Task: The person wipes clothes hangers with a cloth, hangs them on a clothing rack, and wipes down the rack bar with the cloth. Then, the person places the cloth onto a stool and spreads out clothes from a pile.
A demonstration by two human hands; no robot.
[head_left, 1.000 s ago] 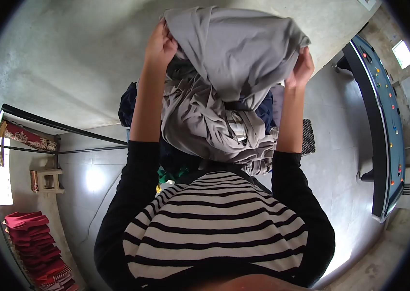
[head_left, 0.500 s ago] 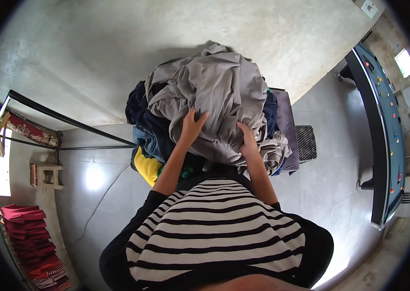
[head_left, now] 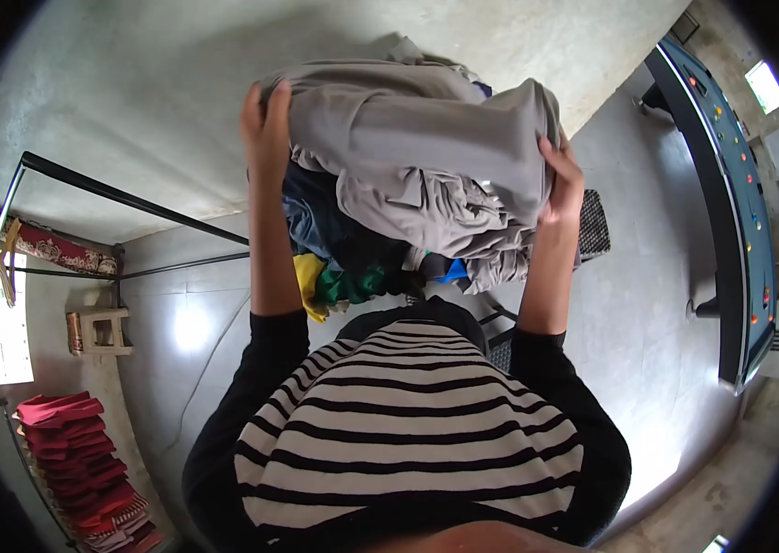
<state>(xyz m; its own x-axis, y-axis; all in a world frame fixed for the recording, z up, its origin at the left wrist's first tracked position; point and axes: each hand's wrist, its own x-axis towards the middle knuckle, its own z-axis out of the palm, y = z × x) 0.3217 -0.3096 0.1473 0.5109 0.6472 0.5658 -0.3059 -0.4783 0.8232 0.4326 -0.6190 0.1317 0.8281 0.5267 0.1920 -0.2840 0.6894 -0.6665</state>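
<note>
A grey garment [head_left: 426,129] is stretched sideways between my two hands over the heap of clothes. My left hand [head_left: 267,124] grips its left end, fingers folded over the upper edge. At the right end, my right hand [head_left: 563,180] clasps the fabric with the thumb on the near side. Beneath it, more crumpled grey cloth [head_left: 436,217] tops the heap. Dark blue clothing [head_left: 311,217] shows on the left, with yellow cloth [head_left: 309,276] and green cloth [head_left: 357,284] lower down. A bit of bright blue cloth [head_left: 454,270] peeks out at the front.
Behind the heap rises a bare wall [head_left: 196,101]. A black metal rail [head_left: 131,198] reaches in from the left, near a small stool [head_left: 104,332]. Folded red garments [head_left: 76,452] hang at lower left. A pool table [head_left: 731,203] stands right, beyond a dark woven surface [head_left: 595,226].
Both hands have moved up and farther apart. The grey garment, bunched on the heap before, is now raised and drawn out wide between them.
</note>
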